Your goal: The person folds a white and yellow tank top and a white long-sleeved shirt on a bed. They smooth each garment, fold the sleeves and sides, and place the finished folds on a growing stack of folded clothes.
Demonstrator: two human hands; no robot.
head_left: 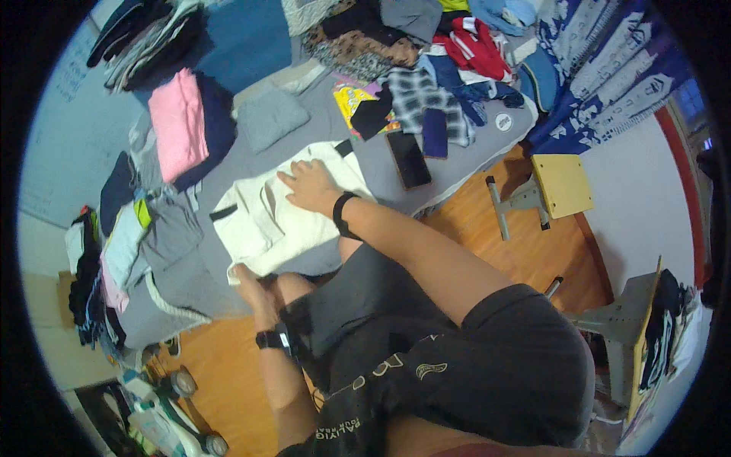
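A cream-white garment with small black patches lies partly folded in front of me on the bed. Its exact kind is hard to make out in this folded state. My right hand, with a black band at the wrist, rests on its upper middle, fingers stretched out. Down at the garment's near left corner, my left hand grips the edge; its fingertips are partly hidden. A folded grey garment lies just beyond the white one.
Folded pink cloth lies to the left, with more clothes nearer. At right are two phones and a plaid shirt. A heap of clothes lies behind. A yellow-topped stool stands beyond the bed's edge.
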